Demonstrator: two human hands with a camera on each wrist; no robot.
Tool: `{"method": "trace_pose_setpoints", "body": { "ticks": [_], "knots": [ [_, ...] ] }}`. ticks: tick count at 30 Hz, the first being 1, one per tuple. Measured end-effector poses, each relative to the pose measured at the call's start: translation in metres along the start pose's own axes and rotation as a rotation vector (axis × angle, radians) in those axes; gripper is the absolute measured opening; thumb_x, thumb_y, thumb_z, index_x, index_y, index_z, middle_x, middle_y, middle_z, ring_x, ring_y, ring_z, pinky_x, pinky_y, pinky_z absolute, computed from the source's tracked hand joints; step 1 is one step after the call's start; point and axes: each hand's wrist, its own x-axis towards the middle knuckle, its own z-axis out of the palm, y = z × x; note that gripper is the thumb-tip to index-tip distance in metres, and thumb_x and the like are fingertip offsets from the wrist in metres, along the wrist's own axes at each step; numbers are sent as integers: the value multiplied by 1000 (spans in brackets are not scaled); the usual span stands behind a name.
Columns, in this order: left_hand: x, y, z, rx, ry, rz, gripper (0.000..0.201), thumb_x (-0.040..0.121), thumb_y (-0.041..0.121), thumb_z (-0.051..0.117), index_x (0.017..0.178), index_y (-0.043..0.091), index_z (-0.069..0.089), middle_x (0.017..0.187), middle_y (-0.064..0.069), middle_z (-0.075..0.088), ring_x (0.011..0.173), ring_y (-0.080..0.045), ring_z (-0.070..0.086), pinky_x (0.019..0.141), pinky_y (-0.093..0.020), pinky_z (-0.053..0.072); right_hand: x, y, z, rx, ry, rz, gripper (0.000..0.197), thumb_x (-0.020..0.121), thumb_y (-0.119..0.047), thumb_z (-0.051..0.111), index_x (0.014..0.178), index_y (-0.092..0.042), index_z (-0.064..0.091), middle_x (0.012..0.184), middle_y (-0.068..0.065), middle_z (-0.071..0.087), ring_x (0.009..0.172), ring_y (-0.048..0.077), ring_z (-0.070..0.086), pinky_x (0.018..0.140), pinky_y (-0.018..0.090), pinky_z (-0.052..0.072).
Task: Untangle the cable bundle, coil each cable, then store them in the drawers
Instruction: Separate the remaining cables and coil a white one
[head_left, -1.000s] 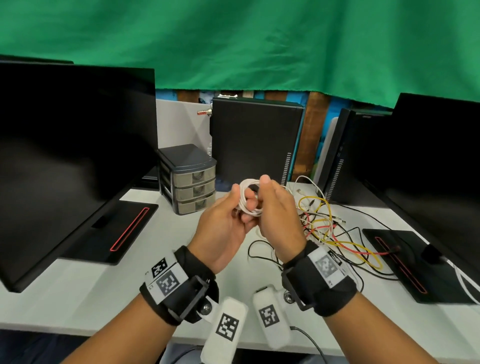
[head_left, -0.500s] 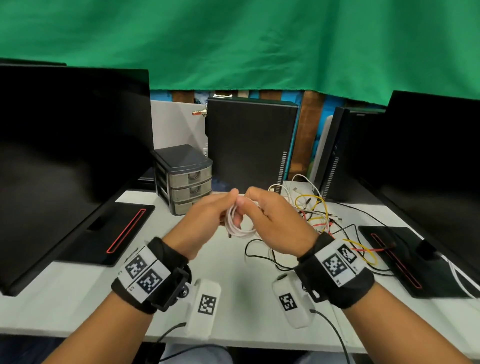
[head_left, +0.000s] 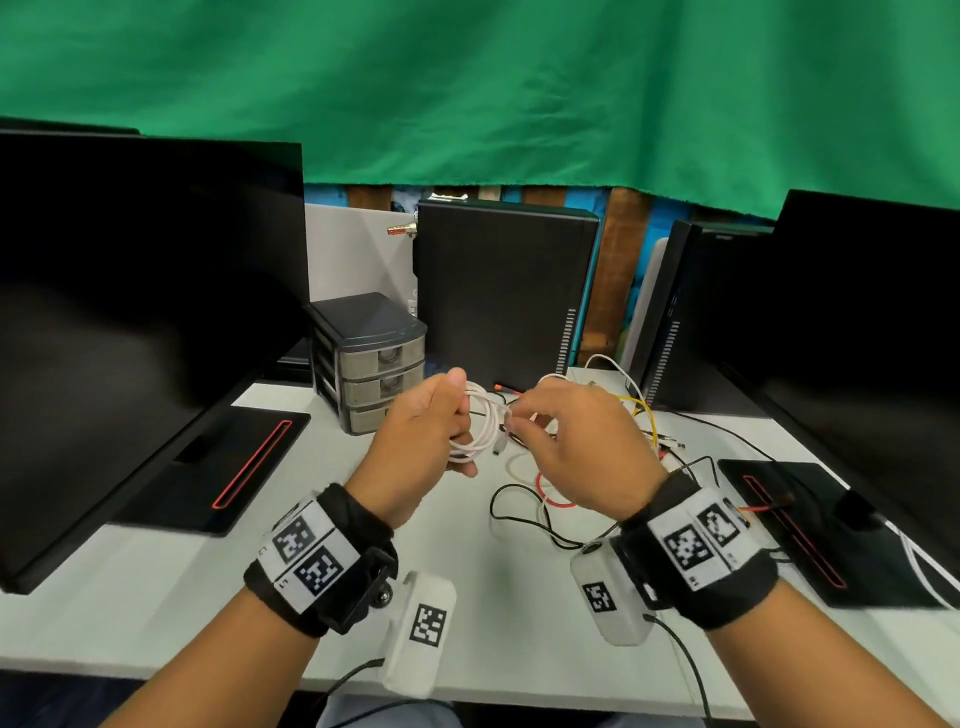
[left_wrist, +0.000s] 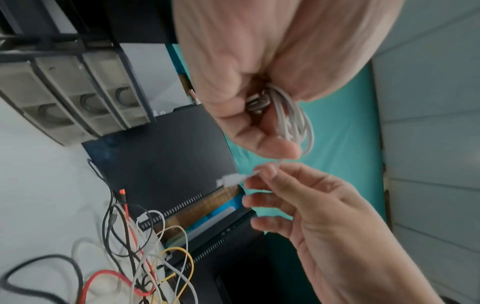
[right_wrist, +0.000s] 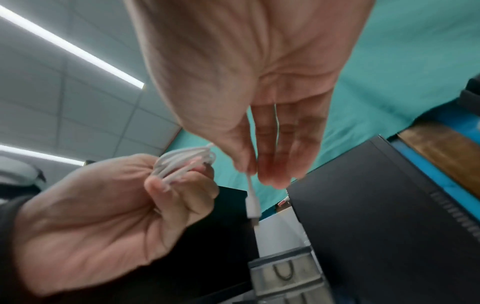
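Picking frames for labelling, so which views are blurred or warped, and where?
Head view: sharp, though the wide lens bows the monitors at the edges. Left wrist view: right hand and the white cable plug smeared by motion. Right wrist view: right fingertips blurred, ceiling light strips glaring.

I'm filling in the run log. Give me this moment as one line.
step: coiling white cable | left hand: grips coil | right hand: pinches cable end | drawers: closed | tangle: on desk
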Motion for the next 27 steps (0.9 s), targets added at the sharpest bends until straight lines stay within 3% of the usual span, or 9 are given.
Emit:
{"method": "trace_pose_setpoints", "body": {
  "ticks": [2, 6, 9, 11, 15, 18, 20, 23, 27],
  "knots": [
    [-2, -1, 5, -74, -7, -13, 38, 107, 35, 36, 77, 14, 48, 53, 8, 42, 53, -9, 46, 51, -27, 50, 1, -2, 5, 103, 73, 60, 15, 98, -21, 58, 92, -21, 72, 82, -7, 69, 75, 11, 65, 71, 34, 56],
    [-1, -5, 5, 14, 54, 46, 41, 108, 35, 35, 76, 17, 52, 59, 8, 55, 57, -8, 52, 53, -24, 50, 3, -15, 5, 807, 120, 325, 15, 100, -10, 56, 94, -6, 69, 79, 8, 74, 68, 13, 72, 61, 28, 58],
    [0, -9, 6, 84, 94, 80, 41, 107, 37, 35, 88, 18, 66, 64, 8, 61, 61, -6, 54, 53, -21, 45, 5, -25, 2, 1072, 54, 368, 18, 101, -12, 55, 92, -8, 71, 81, 7, 75, 69, 13, 71, 60, 25, 55],
    [1, -7, 4, 83, 95, 103, 44, 107, 37, 34, 100, 10, 68, 67, 6, 61, 61, -5, 53, 53, -20, 45, 6, -25, 2, 1220, -41, 376, 24, 101, -12, 53, 88, -13, 72, 82, 6, 73, 72, 13, 68, 59, 24, 53],
    [5, -5, -4, -28, 87, 121, 48, 107, 35, 36, 103, -6, 61, 72, -5, 54, 61, -8, 48, 56, -22, 40, 4, -17, 5, 1331, -254, 327, 20, 98, -14, 56, 93, -13, 74, 88, 8, 66, 81, 12, 62, 62, 23, 50],
    [4, -11, 0, 45, 112, 202, 47, 107, 40, 37, 92, 2, 61, 71, 2, 56, 63, -7, 50, 60, -21, 43, 2, -18, 11, 1440, -293, 327, 20, 95, -14, 54, 103, -6, 70, 89, 9, 62, 78, 11, 59, 61, 23, 46],
    [4, -19, 0, 218, 167, 314, 52, 102, 48, 36, 91, 4, 60, 73, 1, 60, 66, -12, 55, 65, -31, 49, 0, -18, 14, 1510, -287, 345, 21, 94, -12, 52, 103, -3, 69, 89, 9, 63, 77, 13, 57, 60, 24, 43],
    [4, -29, 0, 458, 322, 424, 53, 99, 54, 31, 87, 11, 58, 71, 1, 61, 67, -18, 58, 64, -45, 50, -3, -23, 16, 1625, -279, 383, 34, 84, -25, 54, 107, -3, 66, 95, 9, 65, 82, 18, 58, 63, 30, 43],
    [7, -27, 2, 431, 269, 368, 47, 105, 44, 39, 82, 7, 57, 68, -3, 59, 65, -20, 56, 63, -44, 49, -1, -34, 23, 1240, -198, 382, 22, 99, -32, 54, 106, -18, 70, 93, -2, 67, 88, 11, 61, 66, 30, 50]
  ]
}}
